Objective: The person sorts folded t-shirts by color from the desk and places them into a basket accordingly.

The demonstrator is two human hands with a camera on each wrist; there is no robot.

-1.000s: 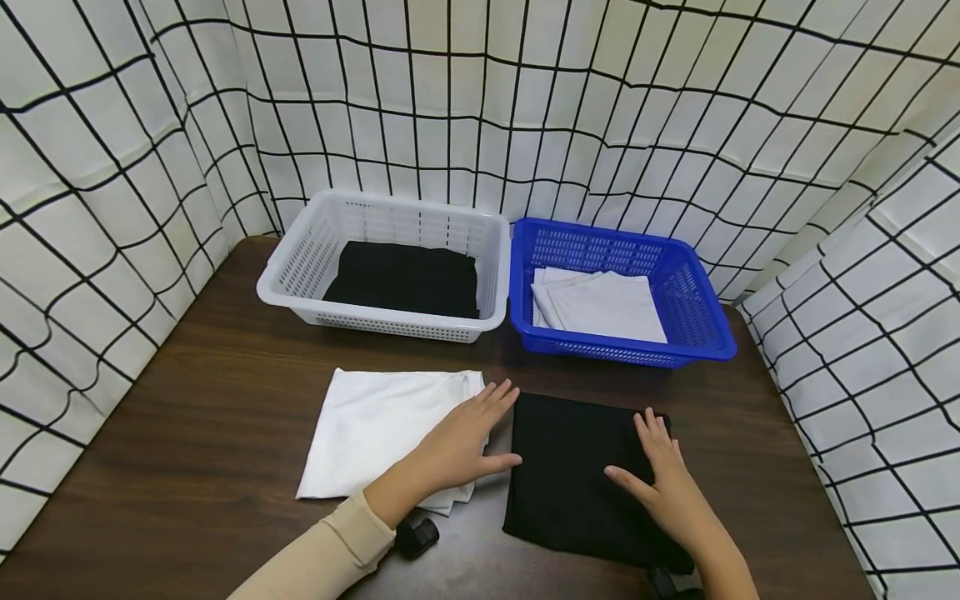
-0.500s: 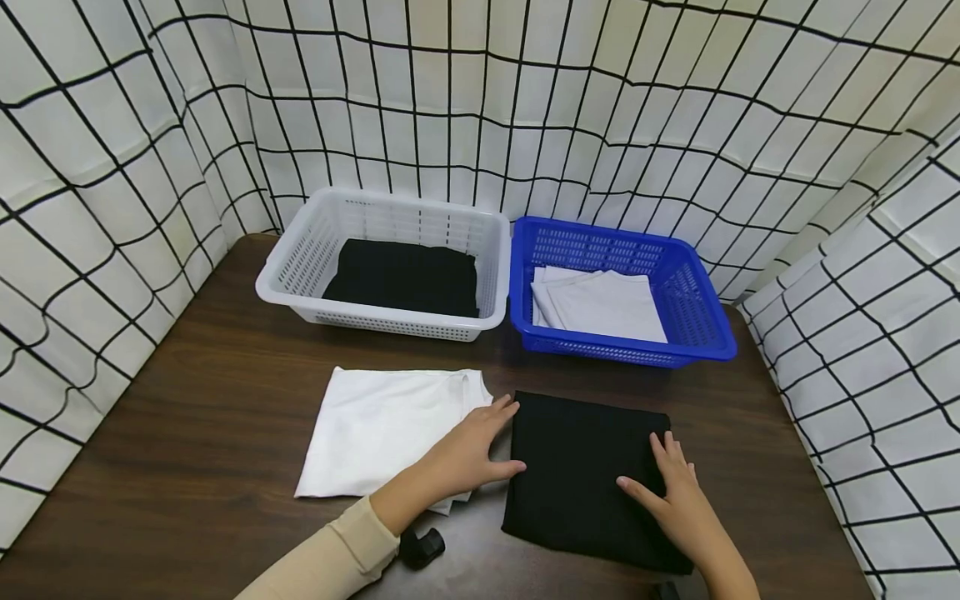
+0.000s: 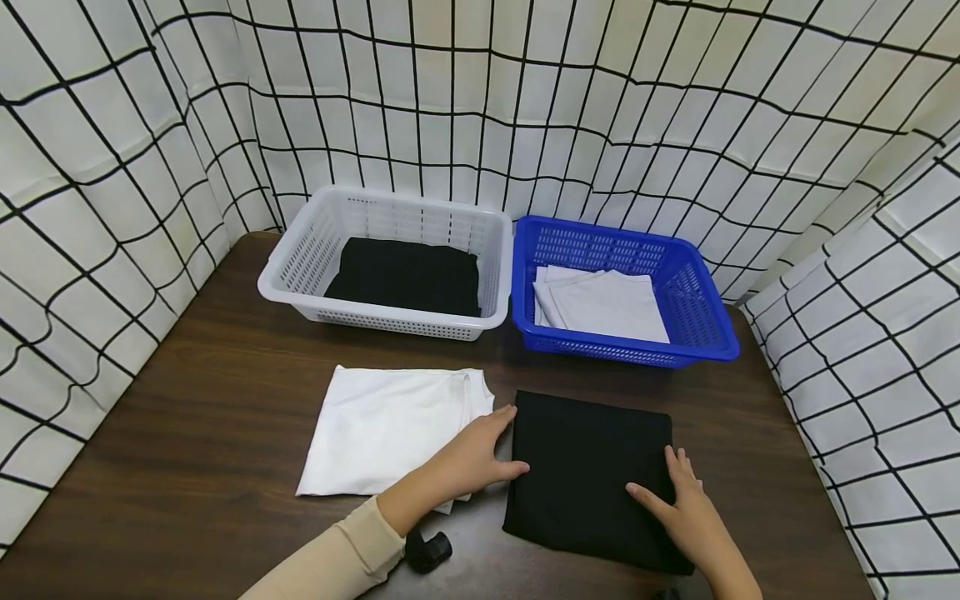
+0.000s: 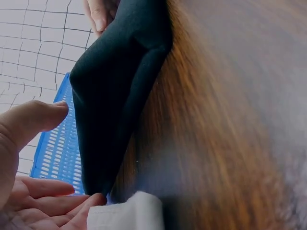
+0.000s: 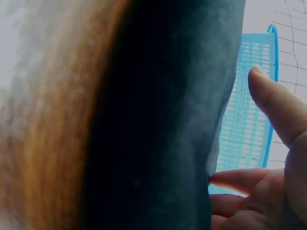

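Note:
A folded black cloth lies flat on the table in the head view, between my two hands. My left hand is at its left edge, with fingers extended and the thumb spread over that edge. In the left wrist view its fingertips meet the far corner of the black cloth. At the right edge is my right hand, its thumb above the cloth and its fingers along the side. A fingertip touches the cloth's edge in the right wrist view. A folded white cloth lies left, partly behind my left forearm.
At the back stand a white basket holding folded black cloth and a blue basket holding folded white cloth. White sheeting with a black grid encloses the table's back and sides.
My right hand has slid toward the right and nearer to me, from on top of the black cloth to its right edge. The left hand has shifted slightly right and nearer; the cloths stay put.

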